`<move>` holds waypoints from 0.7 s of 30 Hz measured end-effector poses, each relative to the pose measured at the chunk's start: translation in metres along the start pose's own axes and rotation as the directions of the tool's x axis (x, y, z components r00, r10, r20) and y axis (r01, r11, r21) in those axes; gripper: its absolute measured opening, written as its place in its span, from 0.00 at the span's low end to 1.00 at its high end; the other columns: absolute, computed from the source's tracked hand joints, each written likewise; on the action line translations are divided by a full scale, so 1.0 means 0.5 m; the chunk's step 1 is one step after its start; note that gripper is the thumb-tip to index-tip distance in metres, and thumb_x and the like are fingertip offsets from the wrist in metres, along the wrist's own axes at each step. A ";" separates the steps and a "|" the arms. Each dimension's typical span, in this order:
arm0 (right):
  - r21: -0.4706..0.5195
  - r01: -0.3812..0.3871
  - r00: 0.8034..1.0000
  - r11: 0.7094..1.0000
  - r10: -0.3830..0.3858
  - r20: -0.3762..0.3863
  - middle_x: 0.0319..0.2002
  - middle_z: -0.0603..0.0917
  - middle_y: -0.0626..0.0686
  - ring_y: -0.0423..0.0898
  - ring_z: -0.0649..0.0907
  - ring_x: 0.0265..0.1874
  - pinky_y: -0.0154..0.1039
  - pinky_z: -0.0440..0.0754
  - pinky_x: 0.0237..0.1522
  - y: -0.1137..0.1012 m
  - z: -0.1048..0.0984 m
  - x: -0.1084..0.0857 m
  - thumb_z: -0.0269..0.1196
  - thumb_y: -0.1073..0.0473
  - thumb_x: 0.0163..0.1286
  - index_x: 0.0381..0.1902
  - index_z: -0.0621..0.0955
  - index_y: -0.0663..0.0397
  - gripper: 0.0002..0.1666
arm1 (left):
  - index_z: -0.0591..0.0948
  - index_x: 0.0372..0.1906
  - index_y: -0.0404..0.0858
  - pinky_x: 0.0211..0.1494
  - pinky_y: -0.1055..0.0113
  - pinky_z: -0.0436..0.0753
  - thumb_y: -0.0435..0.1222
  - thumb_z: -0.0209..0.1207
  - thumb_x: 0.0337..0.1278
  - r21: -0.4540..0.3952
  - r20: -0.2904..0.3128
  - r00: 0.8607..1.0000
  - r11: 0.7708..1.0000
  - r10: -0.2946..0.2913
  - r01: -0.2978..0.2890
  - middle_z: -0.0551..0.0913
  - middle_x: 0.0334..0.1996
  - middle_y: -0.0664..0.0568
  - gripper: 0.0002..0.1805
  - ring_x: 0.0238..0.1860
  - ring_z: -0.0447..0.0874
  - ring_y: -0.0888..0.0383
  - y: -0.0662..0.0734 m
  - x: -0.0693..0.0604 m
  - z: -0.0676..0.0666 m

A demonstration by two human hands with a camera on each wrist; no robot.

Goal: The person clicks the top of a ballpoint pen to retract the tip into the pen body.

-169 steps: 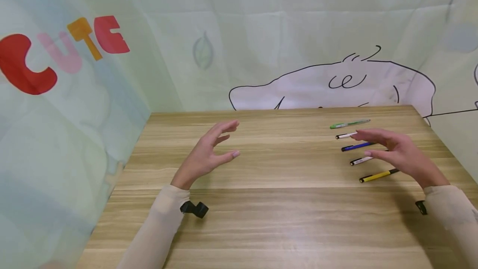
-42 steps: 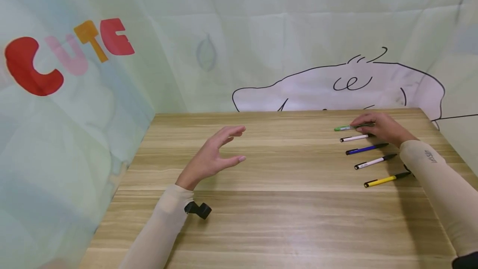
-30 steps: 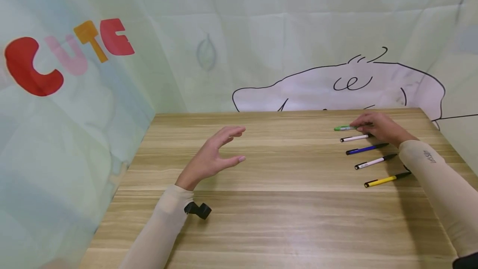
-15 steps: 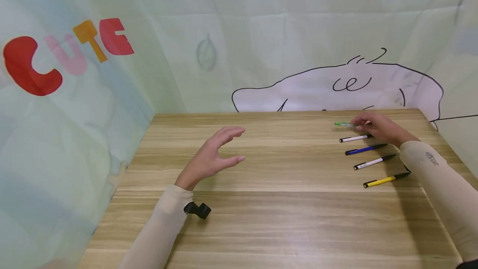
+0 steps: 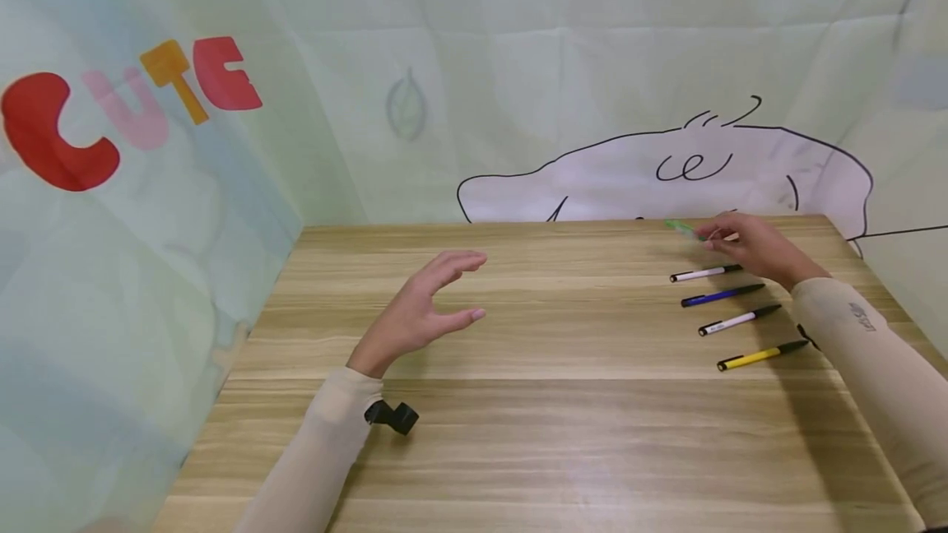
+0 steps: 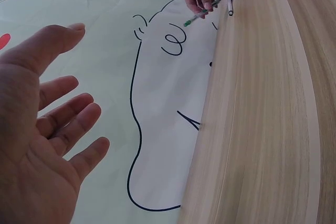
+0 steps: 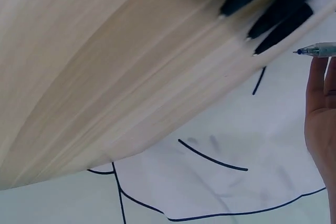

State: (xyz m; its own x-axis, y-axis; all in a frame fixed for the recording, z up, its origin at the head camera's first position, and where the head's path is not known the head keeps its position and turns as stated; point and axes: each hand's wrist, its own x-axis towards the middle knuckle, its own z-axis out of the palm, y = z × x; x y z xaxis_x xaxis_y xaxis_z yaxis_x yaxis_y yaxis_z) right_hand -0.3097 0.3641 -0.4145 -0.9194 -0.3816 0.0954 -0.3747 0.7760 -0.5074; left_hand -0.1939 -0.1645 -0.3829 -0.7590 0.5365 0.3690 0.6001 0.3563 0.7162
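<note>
My right hand (image 5: 755, 249) pinches a green pen (image 5: 683, 229) between thumb and fingers, holding it raised above the back right of the table. The pen's green end points left; in the right wrist view its pointed tip (image 7: 304, 51) shows. Closest to that hand lies a white pen (image 5: 696, 275), then a blue pen (image 5: 714, 297), another white pen (image 5: 729, 324) and a yellow pen (image 5: 755, 358), each with a black tip end. Over the left half of the table my left hand (image 5: 415, 307) hovers, fingers loosely bent and thumb apart, with nothing in it.
The wood-grain table (image 5: 518, 434) meets a printed cloth backdrop (image 5: 518, 105) along its back edge. Another cloth wall with CUTE lettering (image 5: 222, 76) runs along the left. A black wrist camera (image 5: 400, 418) sits on the left sleeve.
My right hand has moved to the green pen at the back, pinched it and lifted it off the table, its green end now tipped upward. The left hand stays almost where it was.
</note>
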 end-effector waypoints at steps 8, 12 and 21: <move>0.088 -0.067 0.996 0.994 0.072 -0.055 0.51 0.85 0.60 0.46 0.81 0.48 0.27 0.79 0.39 -0.036 -0.010 -0.010 0.63 0.55 0.75 0.57 0.83 0.59 0.18 | 0.71 0.73 0.44 0.74 0.53 0.71 0.36 0.71 0.59 -0.006 -0.005 1.000 1.000 0.005 -0.005 0.71 0.71 0.50 0.37 0.70 0.69 0.54 0.001 0.000 0.000; 0.143 -0.123 0.990 0.982 0.132 -0.052 0.53 0.85 0.60 0.34 0.79 0.45 0.31 0.81 0.41 -0.057 -0.012 -0.013 0.62 0.49 0.75 0.59 0.81 0.57 0.22 | 0.71 0.73 0.43 0.74 0.53 0.71 0.36 0.71 0.59 -0.008 -0.007 1.000 1.000 0.003 -0.003 0.71 0.71 0.48 0.37 0.70 0.69 0.54 0.001 -0.001 0.000; 0.258 -0.194 0.972 0.946 0.221 -0.080 0.51 0.86 0.59 0.32 0.83 0.41 0.38 0.85 0.42 -0.094 -0.008 -0.024 0.64 0.44 0.72 0.58 0.80 0.56 0.26 | 0.71 0.73 0.44 0.74 0.54 0.70 0.36 0.71 0.59 -0.006 -0.003 1.000 1.000 -0.008 0.008 0.71 0.71 0.52 0.37 0.71 0.69 0.54 0.003 0.000 -0.001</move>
State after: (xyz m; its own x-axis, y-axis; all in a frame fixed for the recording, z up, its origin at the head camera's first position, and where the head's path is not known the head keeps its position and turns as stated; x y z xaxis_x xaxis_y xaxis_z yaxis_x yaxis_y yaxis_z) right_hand -0.2817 0.3341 -0.3884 -0.9860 -0.1592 0.0491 -0.1454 0.6789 -0.7197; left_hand -0.1931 -0.1645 -0.3813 -0.7645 0.5311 0.3653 0.5925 0.3556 0.7229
